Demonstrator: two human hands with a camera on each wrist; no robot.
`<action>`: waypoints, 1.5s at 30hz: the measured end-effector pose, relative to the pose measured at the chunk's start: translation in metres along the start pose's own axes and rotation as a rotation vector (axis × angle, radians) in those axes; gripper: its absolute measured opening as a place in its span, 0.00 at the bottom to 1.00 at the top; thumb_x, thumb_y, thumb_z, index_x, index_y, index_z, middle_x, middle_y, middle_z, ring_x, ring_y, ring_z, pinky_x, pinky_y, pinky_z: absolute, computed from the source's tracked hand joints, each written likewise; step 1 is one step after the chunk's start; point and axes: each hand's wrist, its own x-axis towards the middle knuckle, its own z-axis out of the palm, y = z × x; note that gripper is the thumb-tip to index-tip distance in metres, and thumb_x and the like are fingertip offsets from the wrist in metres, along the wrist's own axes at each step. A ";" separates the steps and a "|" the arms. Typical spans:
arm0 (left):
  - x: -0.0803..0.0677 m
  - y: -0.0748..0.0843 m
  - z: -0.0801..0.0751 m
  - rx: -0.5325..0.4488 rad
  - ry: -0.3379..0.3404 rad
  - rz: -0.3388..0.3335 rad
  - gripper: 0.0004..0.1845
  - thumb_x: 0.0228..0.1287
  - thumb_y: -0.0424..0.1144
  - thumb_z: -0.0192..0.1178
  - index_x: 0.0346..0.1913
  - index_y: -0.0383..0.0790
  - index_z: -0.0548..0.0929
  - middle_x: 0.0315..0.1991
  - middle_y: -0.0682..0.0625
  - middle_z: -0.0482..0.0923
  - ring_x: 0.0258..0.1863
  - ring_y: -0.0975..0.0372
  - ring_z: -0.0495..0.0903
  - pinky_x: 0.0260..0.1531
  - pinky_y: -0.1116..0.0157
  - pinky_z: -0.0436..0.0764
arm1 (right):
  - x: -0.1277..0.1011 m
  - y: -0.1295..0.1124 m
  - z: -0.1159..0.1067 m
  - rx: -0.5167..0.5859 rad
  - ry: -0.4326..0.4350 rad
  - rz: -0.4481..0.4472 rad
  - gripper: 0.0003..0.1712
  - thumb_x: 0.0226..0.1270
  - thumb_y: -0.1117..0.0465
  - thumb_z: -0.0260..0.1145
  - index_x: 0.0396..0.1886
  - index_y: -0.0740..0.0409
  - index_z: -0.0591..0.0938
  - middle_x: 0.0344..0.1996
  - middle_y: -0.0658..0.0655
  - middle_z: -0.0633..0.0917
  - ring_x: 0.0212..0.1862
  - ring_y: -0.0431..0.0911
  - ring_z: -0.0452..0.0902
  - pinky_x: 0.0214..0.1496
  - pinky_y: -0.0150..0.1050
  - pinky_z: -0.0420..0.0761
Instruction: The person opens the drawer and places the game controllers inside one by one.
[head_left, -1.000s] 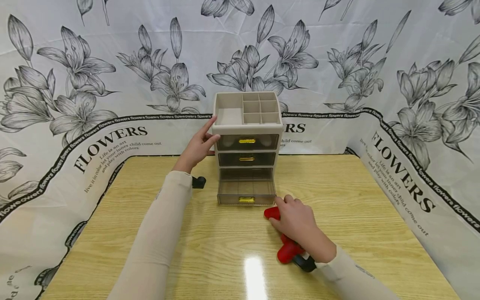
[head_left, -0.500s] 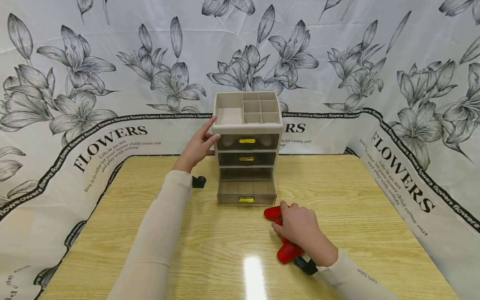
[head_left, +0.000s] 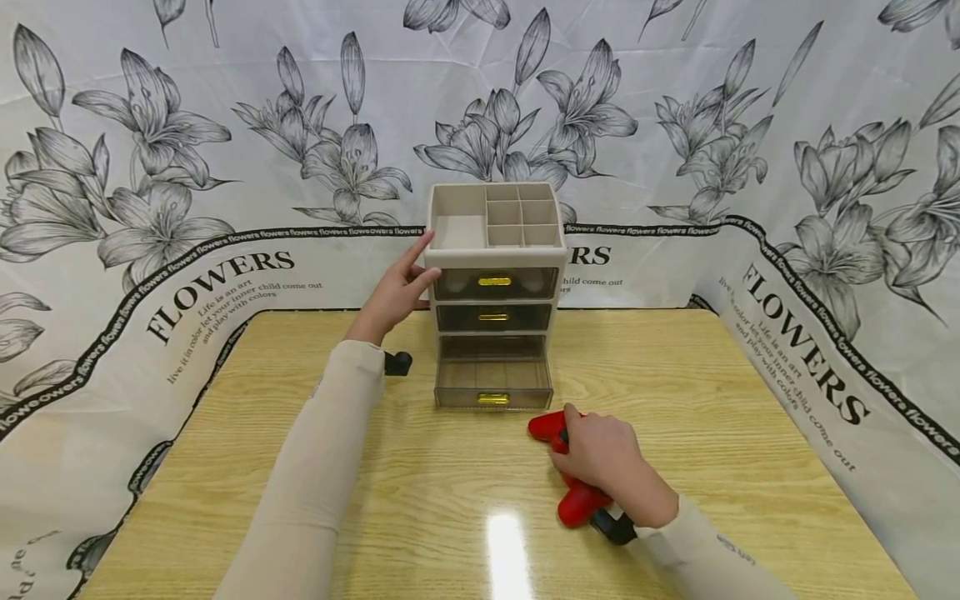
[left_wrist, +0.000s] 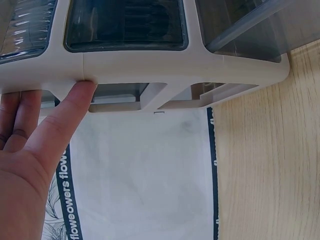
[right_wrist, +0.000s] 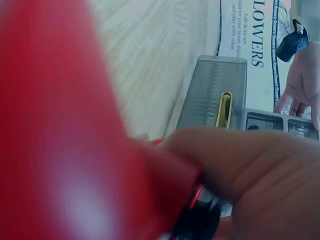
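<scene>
A beige drawer organizer (head_left: 495,257) stands at the back of the table, its lowest drawer (head_left: 459,400) pulled out and the two drawers above pushed in. Against its left side rests my left hand (head_left: 390,298), fingers extended; in the left wrist view the thumb (left_wrist: 65,115) presses on the frame. My right hand (head_left: 603,454) grips a red game controller (head_left: 579,505) in front of the pulled-out drawer, to the right. A thumb (right_wrist: 215,155) lies over the controller in the right wrist view. The hand hides the controller's middle.
Small divided compartments (head_left: 521,217) top the organizer. Behind and beside the wooden table (head_left: 420,500) hangs a flower-printed cloth (head_left: 645,175). A black wrist-camera mount (head_left: 397,364) juts from the left wrist, close to the organizer's lower left side.
My right hand has drawn back slightly toward the lower right, away from the drawer's corner, and its fingers have closed around the controller. The controller has shifted a little right. My left hand stays put.
</scene>
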 end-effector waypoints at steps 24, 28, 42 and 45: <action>-0.018 0.028 -0.001 -0.019 -0.030 -0.039 0.34 0.74 0.46 0.51 0.76 0.71 0.49 0.55 0.37 0.72 0.57 0.48 0.75 0.51 0.48 0.83 | 0.002 0.017 -0.003 0.129 -0.084 -0.112 0.45 0.45 0.62 0.72 0.69 0.47 0.70 0.36 0.57 0.80 0.24 0.48 0.69 0.21 0.39 0.68; -0.016 0.028 -0.001 -0.025 -0.032 -0.038 0.34 0.74 0.46 0.51 0.76 0.70 0.49 0.55 0.37 0.72 0.57 0.48 0.75 0.52 0.47 0.82 | 0.004 0.016 -0.005 0.130 -0.092 -0.124 0.48 0.44 0.62 0.74 0.70 0.44 0.69 0.37 0.56 0.79 0.24 0.48 0.69 0.22 0.39 0.68; -0.018 0.031 -0.002 -0.040 -0.037 -0.022 0.35 0.74 0.45 0.51 0.76 0.67 0.49 0.54 0.36 0.72 0.57 0.46 0.75 0.52 0.45 0.81 | 0.007 0.012 -0.021 0.092 -0.078 -0.222 0.46 0.45 0.64 0.75 0.68 0.41 0.71 0.39 0.54 0.81 0.27 0.45 0.69 0.24 0.38 0.69; -0.018 0.030 -0.002 -0.039 -0.036 -0.023 0.35 0.74 0.45 0.51 0.77 0.67 0.49 0.54 0.36 0.72 0.56 0.46 0.75 0.53 0.46 0.81 | 0.008 0.010 -0.026 0.071 -0.076 -0.253 0.44 0.47 0.64 0.75 0.68 0.41 0.72 0.39 0.55 0.81 0.28 0.45 0.69 0.24 0.37 0.70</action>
